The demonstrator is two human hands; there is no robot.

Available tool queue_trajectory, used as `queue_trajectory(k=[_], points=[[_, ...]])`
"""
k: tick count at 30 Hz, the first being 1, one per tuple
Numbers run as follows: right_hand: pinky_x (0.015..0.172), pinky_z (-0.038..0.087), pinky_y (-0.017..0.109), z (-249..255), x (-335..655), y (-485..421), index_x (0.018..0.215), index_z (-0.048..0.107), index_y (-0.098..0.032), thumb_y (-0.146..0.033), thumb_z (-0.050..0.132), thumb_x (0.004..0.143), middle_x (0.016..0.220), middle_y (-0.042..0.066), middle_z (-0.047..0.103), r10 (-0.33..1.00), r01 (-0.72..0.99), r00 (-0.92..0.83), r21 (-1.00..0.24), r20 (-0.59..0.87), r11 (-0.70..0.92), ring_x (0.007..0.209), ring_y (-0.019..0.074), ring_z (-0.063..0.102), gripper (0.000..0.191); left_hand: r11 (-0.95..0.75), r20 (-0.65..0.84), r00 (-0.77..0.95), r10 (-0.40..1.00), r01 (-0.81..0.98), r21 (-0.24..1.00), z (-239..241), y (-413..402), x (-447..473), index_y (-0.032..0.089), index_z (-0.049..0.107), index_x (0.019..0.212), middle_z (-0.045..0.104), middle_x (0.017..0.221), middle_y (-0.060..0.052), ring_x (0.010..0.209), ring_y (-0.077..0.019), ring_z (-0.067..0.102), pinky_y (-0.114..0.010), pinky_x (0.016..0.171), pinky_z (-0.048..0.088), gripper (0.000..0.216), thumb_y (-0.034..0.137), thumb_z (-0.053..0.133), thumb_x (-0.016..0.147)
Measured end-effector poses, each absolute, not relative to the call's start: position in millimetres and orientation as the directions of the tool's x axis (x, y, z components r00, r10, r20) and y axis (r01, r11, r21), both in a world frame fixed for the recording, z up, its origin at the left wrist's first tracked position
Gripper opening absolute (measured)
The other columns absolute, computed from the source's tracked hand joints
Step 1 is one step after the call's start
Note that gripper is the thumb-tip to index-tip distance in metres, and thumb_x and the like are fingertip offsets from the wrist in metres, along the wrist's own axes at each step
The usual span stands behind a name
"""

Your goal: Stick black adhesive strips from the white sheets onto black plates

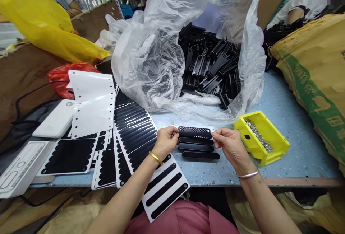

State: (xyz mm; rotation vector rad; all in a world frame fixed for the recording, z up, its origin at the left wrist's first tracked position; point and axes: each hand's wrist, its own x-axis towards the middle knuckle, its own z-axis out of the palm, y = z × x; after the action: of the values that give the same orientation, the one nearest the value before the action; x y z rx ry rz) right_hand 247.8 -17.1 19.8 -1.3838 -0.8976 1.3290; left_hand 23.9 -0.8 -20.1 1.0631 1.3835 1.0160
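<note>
Between both hands a thin black adhesive strip is stretched level. My left hand pinches its left end, and my right hand pinches the right end. Just behind the strip lies a black plastic bar with a honeycomb-patterned face, partly covered by it. Nearer to me, several smooth-topped black bars lie in a row. A white sheet of black strip stickers rests beside my left forearm and hangs over the table edge, with bare white backing between the lower strips.
A clear plastic bag of many black bars lies behind the hands. A yellow bin of small metal parts stands right. More sticker sheets, a white power bank and a white box lie left. A printed sack bulges right.
</note>
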Motion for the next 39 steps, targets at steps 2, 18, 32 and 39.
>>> queue_trajectory(k=[2, 18, 32, 39], points=[[0.037, 0.032, 0.02, 17, 248, -17, 0.05, 0.066, -0.014, -0.034, 0.088, 0.055, 0.047, 0.0, 0.057, 0.955, -0.112, 0.133, -0.962, -0.263, -0.25, 0.037, 0.0073, 0.046, 0.03, 0.239, -0.238, -0.034, 0.971, 0.062, 0.969, -20, -1, 24, 0.015, 0.066, 0.067, 0.058, 0.048, 0.003, 0.044, -0.0114, 0.057, -0.021, 0.046, 0.048, 0.007, 0.015, 0.061, 0.063], [0.038, 0.033, 0.019, 15, 251, -17, 0.05, 0.066, -0.014, -0.032, 0.088, 0.055, 0.047, -0.001, 0.056, 0.956, -0.134, 0.118, -0.959, -0.267, -0.251, 0.038, 0.0071, 0.047, 0.029, 0.205, -0.202, -0.034, 0.979, 0.084, 0.975, -25, -1, 24, 0.015, 0.066, 0.068, 0.057, 0.048, 0.003, 0.043, -0.0113, 0.056, -0.02, 0.044, 0.045, 0.009, 0.017, 0.06, 0.062], [0.036, 0.033, 0.02, 9, 251, -16, 0.051, 0.066, -0.015, -0.033, 0.086, 0.056, 0.047, 0.0, 0.057, 0.956, -0.089, 0.137, -0.964, -0.261, -0.25, 0.037, 0.0079, 0.047, 0.028, 0.252, -0.25, -0.038, 0.967, 0.052, 0.966, -15, 0, 26, 0.015, 0.065, 0.067, 0.057, 0.046, 0.004, 0.042, -0.0107, 0.056, -0.02, 0.045, 0.046, 0.011, 0.014, 0.058, 0.059], [0.036, 0.033, 0.02, 9, 251, -17, 0.05, 0.065, -0.014, -0.034, 0.086, 0.056, 0.046, -0.001, 0.056, 0.956, -0.09, 0.142, -0.965, -0.257, -0.246, 0.036, 0.0074, 0.046, 0.029, 0.262, -0.259, -0.039, 0.965, 0.069, 0.963, -12, -1, 26, 0.016, 0.066, 0.067, 0.057, 0.047, 0.004, 0.042, -0.0109, 0.056, -0.02, 0.044, 0.046, 0.012, 0.016, 0.055, 0.063]])
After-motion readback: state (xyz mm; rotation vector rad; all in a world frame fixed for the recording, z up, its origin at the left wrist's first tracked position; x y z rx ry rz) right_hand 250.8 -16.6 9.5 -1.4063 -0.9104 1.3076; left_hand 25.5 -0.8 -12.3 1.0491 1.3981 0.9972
